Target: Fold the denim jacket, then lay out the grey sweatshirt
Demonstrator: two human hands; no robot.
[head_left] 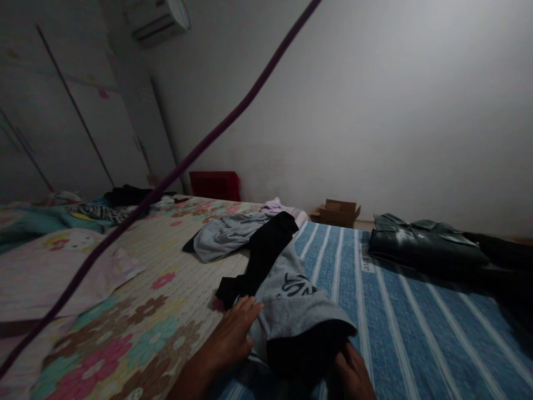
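Right, both hands are on a grey and black shirt (283, 311) lying on the bed, about where a floral sheet (162, 280) meets a blue striped sheet (400, 328). Left hand (238, 329) lies at the shirt's left side, fingers stretched out over the cloth near a black sleeve; can't tell if it pinches. Right hand (353, 369) is at the black lower part, fingertips hidden by fabric, so can't tell its grip either. Hands well apart, shirt between them. Dark lettering shows on the grey. Just beyond: another grey garment (227, 236), crumpled, and a lilac cloth (273, 206) behind it. From where I stand, a dark shiny jacket (420, 244) lies to the right, pink bedding (83, 261) to the left. Cardboard box (338, 213) and red box (214, 185) sit by the wall (366, 100). Purple cord (216, 130) slants across everything, blurry.
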